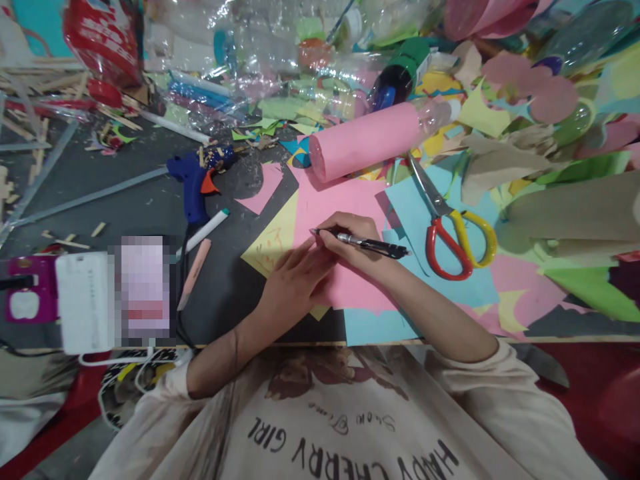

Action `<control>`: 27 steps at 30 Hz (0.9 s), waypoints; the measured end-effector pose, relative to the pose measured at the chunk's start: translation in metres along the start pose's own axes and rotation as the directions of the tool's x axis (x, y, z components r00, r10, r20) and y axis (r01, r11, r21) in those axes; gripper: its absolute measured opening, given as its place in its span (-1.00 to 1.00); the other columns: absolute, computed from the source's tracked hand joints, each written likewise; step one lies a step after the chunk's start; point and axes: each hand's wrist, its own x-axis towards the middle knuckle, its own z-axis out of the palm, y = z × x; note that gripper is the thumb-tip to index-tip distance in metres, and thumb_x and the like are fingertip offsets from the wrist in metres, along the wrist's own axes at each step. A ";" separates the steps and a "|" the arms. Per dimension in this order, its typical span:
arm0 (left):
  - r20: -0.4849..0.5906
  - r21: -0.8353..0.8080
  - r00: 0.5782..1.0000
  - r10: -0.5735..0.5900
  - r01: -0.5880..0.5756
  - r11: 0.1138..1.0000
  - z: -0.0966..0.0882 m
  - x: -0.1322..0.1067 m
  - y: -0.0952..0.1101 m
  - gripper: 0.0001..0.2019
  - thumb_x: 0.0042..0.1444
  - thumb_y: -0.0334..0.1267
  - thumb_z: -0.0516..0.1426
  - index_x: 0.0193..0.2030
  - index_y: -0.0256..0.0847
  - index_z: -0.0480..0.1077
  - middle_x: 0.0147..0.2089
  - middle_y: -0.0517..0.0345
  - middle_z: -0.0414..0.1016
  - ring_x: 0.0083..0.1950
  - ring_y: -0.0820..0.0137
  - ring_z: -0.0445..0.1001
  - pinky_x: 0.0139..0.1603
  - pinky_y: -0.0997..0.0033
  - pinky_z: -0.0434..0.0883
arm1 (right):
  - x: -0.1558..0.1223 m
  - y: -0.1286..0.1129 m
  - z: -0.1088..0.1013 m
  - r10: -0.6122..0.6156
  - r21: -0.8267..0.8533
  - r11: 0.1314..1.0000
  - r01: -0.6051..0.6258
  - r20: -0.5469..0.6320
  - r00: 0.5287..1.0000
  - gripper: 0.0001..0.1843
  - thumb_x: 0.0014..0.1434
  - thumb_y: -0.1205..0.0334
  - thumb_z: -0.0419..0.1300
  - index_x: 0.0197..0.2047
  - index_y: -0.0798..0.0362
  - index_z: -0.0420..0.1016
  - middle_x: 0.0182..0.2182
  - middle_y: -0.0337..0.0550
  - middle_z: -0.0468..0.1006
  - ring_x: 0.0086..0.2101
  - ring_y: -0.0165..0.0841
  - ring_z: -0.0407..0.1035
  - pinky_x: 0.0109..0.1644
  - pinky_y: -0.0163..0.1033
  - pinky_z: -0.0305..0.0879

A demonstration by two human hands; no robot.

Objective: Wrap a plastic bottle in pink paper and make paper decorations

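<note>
My right hand (355,235) is closed around a black-and-clear pen (373,245), which lies slanted across it with one end pointing left. Beneath both hands is a pink sheet of paper (340,200). My left hand (293,280) rests flat on the paper with fingers stretched out, their tips partly hidden near my right hand. A yellow sheet (267,243) with orange marks sticks out from under the pink one. Just beyond the hands lies a bottle wrapped in pink paper (367,140). Scissors (450,230) with red and yellow handles lie to the right on blue paper (415,213).
On the left are a blue glue gun (193,180), a white marker (205,233), a pink pen-like stick (195,273), a blurred phone (145,283) and a white charger (86,303). Plastic bottles (280,53), a red-labelled bottle (105,40) and paper scraps (530,80) crowd the back and right.
</note>
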 end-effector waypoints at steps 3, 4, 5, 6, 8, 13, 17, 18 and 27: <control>0.024 -0.019 1.000 0.001 0.000 1.000 -0.002 0.000 -0.001 -0.62 0.25 -0.28 0.14 0.21 -0.19 0.41 0.22 -0.11 0.48 0.32 0.12 0.37 0.21 0.08 0.42 | -0.001 0.000 0.000 -0.004 -0.027 1.000 0.005 0.020 1.000 -0.83 0.17 0.20 0.16 -0.39 0.04 0.53 -0.41 -0.18 0.58 -0.36 -0.35 0.44 -0.25 -0.23 0.32; 0.031 -0.026 1.000 0.002 -0.001 1.000 -0.003 0.000 -0.001 -0.61 0.25 -0.28 0.15 0.21 -0.19 0.40 0.22 -0.11 0.48 0.31 0.12 0.38 0.21 0.07 0.43 | -0.001 0.001 0.000 -0.003 -0.033 0.999 0.004 0.019 1.000 -0.83 0.17 0.20 0.16 -0.39 0.03 0.53 -0.41 -0.18 0.58 -0.36 -0.35 0.44 -0.25 -0.23 0.32; 0.037 -0.032 0.999 0.002 -0.001 0.999 -0.003 0.001 -0.002 -0.61 0.24 -0.28 0.15 0.21 -0.18 0.40 0.22 -0.10 0.48 0.31 0.13 0.38 0.20 0.07 0.43 | -0.001 0.001 0.000 -0.003 -0.038 0.999 0.004 0.017 1.000 -0.83 0.18 0.20 0.16 -0.39 0.03 0.53 -0.40 -0.18 0.59 -0.35 -0.35 0.44 -0.24 -0.23 0.32; 0.039 -0.035 0.999 0.001 0.000 0.999 -0.003 0.001 -0.002 -0.61 0.24 -0.28 0.15 0.21 -0.17 0.40 0.22 -0.10 0.48 0.30 0.14 0.39 0.20 0.07 0.43 | -0.001 0.002 0.000 -0.006 -0.043 0.999 0.007 0.016 1.000 -0.83 0.18 0.20 0.17 -0.39 0.03 0.53 -0.40 -0.18 0.59 -0.35 -0.34 0.45 -0.24 -0.22 0.33; 0.031 -0.038 1.000 -0.001 0.002 0.999 -0.003 0.000 -0.002 -0.61 0.24 -0.28 0.16 0.21 -0.17 0.40 0.21 -0.10 0.49 0.28 0.14 0.40 0.20 0.08 0.42 | -0.001 0.003 0.001 -0.019 -0.047 0.999 0.020 0.017 1.000 -0.84 0.17 0.20 0.17 -0.39 0.02 0.53 -0.39 -0.18 0.60 -0.34 -0.34 0.46 -0.22 -0.22 0.33; 0.020 -0.044 1.000 -0.005 0.006 0.999 -0.002 0.001 -0.001 -0.64 0.24 -0.28 0.16 0.17 -0.21 0.43 0.19 -0.11 0.50 0.27 0.15 0.41 0.20 0.10 0.42 | 0.000 0.003 0.000 -0.046 -0.056 0.997 0.047 0.024 0.999 -0.83 0.19 0.20 0.17 -0.39 0.03 0.54 -0.39 -0.17 0.60 -0.33 -0.33 0.47 -0.18 -0.21 0.35; 0.025 -0.042 1.000 0.001 0.000 0.999 -0.003 0.002 0.000 -0.64 0.23 -0.28 0.16 0.17 -0.21 0.42 0.19 -0.11 0.50 0.27 0.16 0.41 0.20 0.10 0.42 | 0.000 0.004 0.000 -0.054 -0.064 0.996 0.056 0.038 0.998 -0.81 0.20 0.20 0.16 -0.38 0.04 0.55 -0.39 -0.17 0.59 -0.35 -0.35 0.46 -0.19 -0.22 0.34; 0.027 -0.040 1.000 0.001 0.000 0.999 -0.003 0.002 0.000 -0.63 0.23 -0.28 0.16 0.17 -0.20 0.42 0.20 -0.10 0.50 0.27 0.16 0.41 0.20 0.10 0.42 | 0.000 0.004 0.000 -0.054 -0.067 0.996 0.057 0.042 0.998 -0.82 0.20 0.20 0.16 -0.38 0.04 0.55 -0.39 -0.17 0.59 -0.35 -0.35 0.46 -0.19 -0.22 0.34; 0.012 -0.044 1.000 0.001 0.000 0.999 -0.004 0.002 0.000 -0.65 0.22 -0.29 0.17 0.15 -0.22 0.43 0.18 -0.12 0.51 0.27 0.12 0.43 0.20 0.10 0.42 | 0.000 0.004 0.000 -0.103 -0.117 0.987 0.106 0.029 0.994 -0.81 0.21 0.23 0.13 -0.37 0.03 0.54 -0.38 -0.16 0.61 -0.34 -0.35 0.47 -0.20 -0.22 0.36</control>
